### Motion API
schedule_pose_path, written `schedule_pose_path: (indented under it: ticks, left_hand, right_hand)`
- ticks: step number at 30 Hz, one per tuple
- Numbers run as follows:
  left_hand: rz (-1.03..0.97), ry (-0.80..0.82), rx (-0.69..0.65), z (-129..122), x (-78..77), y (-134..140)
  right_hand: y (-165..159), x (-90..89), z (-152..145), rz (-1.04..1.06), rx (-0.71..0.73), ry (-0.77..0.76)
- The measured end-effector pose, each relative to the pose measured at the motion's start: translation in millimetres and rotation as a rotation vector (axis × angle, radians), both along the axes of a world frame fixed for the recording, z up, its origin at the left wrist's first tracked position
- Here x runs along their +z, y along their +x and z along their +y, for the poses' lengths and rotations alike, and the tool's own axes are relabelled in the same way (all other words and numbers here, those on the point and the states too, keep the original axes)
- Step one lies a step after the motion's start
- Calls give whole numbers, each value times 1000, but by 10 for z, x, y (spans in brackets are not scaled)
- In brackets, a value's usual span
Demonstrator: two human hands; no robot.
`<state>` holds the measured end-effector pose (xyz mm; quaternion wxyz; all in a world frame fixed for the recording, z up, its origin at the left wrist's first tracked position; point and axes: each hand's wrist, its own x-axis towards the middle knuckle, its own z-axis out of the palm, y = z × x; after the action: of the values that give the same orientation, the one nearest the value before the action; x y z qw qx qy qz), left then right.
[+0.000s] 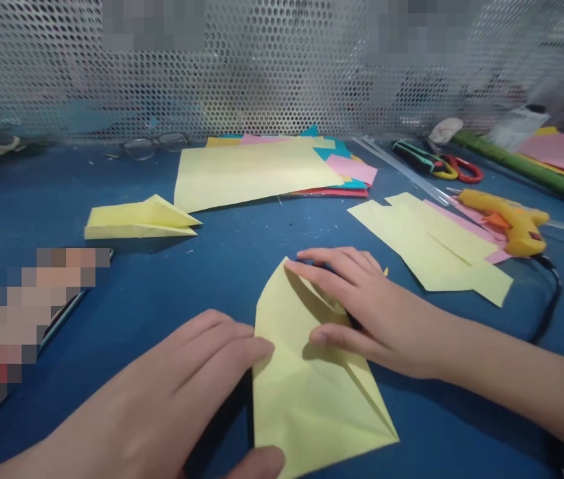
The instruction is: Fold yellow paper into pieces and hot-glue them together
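Observation:
A folded sheet of yellow paper (306, 379) lies in front of me, its top left corner rounded and a flap turned over along its right side. My left hand (187, 372) holds its left edge, with the fingertips at mid-height and the thumb near the bottom corner. My right hand (362, 299) grips the flap: the index finger reaches the top point, and the thumb rests on the paper lower down. Part of the flap is hidden beneath the right fingers. Beyond my left hand sits a folded yellow paper plane (137, 219), pointing right.
Stacked coloured sheets (257, 173) lie at the back. To the right are cut yellow paper pieces (441, 246), a yellow glue gun (511, 219) with its cord, clear sticks, red-handled scissors (464, 169) and a green rod (526, 166). Eyeglasses (145, 148) rest near a perforated metal panel (272, 73).

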<state>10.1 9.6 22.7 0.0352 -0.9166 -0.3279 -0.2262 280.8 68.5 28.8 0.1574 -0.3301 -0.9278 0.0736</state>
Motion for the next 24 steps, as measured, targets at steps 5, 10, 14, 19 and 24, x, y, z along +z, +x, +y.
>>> schedule_pose_path:
  ticks: [5, 10, 14, 19, 24]
  left_hand:
    - [31, 24, 30, 14, -17, 52]
    - [14, -85, 50, 21, -5, 37]
    - [19, -103, 61, 38, 28, 33]
    - [154, -99, 105, 71, 54, 75]
    - [201, 88, 62, 26, -26, 60]
  right_hand:
    - [-28, -11, -66, 28, 53, -88]
    - [-39, 10, -97, 247, -7, -152]
    - [-87, 4, -188, 390, -141, -230]
    - [-134, -28, -281, 337, -256, -227]
    - [-128, -70, -215, 310, -312, -118]
